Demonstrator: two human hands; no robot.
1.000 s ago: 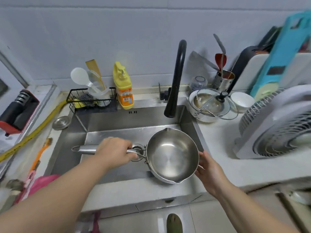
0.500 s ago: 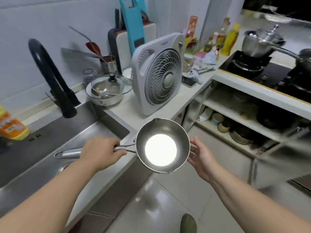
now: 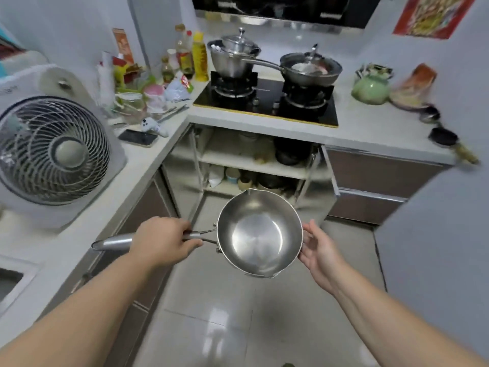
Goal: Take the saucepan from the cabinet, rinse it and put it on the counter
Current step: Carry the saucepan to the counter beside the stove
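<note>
now the saucepan point(image 3: 259, 234) is up in the air over the floor, in the near middle, in front of the open cabinet shelves point(image 3: 254, 165) under the stove point(image 3: 267, 102). the left hand point(image 3: 161, 241) is closed tight around the long handle, close to where it joins the bowl, and the far end of the handle sticks out to the left. the right hand point(image 3: 321, 251) is open with its fingers spread, and it cups the right side of the pan's rim. it touches the side or is just beside it; i cannot tell which.

the pan is shiny steel, stiff and hard, and it looks empty. it seems light, since one hand on the handle keeps it level. the steel may be wet and slippery, so the handle is the best place to hold, with the other hand under the side to steady it. it will not break, but it could clang or slide.

the counter point(image 3: 370, 131) has bare room on the far right of the stove. the left counter is crowded by a fan point(image 3: 53, 152) and a phone point(image 3: 138, 138).
</note>
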